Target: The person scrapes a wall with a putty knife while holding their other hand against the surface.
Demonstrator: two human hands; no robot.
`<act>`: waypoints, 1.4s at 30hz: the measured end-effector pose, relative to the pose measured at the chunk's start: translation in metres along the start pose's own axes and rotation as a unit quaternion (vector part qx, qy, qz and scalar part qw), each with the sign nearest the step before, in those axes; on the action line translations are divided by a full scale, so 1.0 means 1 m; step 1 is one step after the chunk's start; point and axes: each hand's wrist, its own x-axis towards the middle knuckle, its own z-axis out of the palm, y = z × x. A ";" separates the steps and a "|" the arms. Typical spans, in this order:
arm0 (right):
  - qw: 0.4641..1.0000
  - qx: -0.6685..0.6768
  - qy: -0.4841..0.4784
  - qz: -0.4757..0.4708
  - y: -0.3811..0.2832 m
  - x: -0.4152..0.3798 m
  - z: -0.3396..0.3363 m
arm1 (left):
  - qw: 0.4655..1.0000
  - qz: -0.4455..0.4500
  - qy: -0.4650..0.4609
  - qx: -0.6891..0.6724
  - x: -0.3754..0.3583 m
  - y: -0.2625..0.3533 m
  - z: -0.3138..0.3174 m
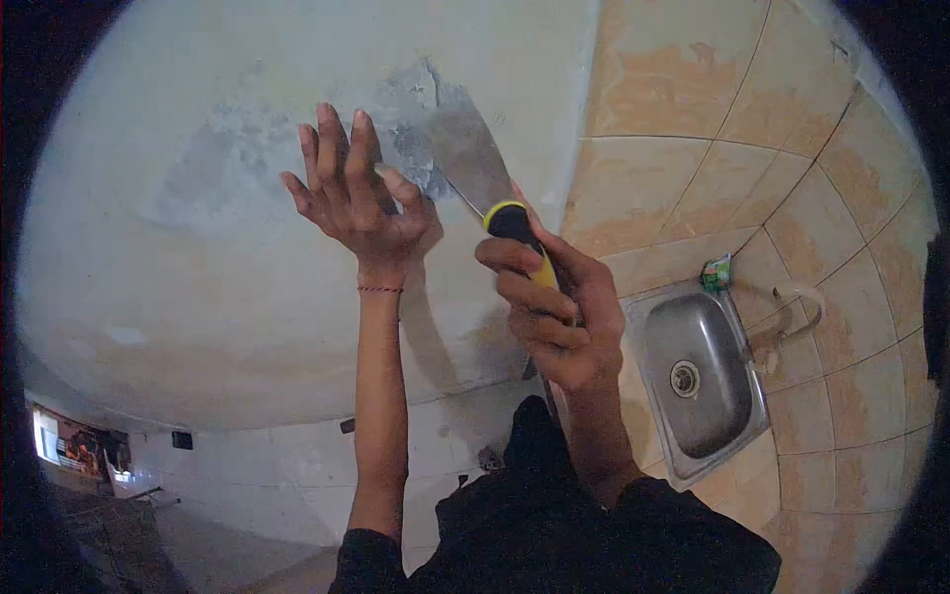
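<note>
In the head view, a putty knife [473,158] with a wide metal blade and a black-and-yellow handle is in my right hand [566,312], fingers wrapped round the handle. Its blade tip overlaps the right side of a rough grey patch [404,94] on the pale wall [247,297], where paint is flaking. My left hand [364,203] is up at the same patch, fingers spread, just left of the blade. A thin bracelet circles the left wrist.
To the right, beige tiled wall [752,89] meets the pale wall at an edge. A steel sink [708,381] sits below right, with a green packet [715,272] at its corner and a pale curved tap [807,307] beside it. White tiles [247,465] run along the lower left.
</note>
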 end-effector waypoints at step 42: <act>0.842 -0.482 0.086 -0.225 -0.019 -0.017 -0.057 | 1.000 -0.016 -0.005 -0.006 0.000 0.002 -0.002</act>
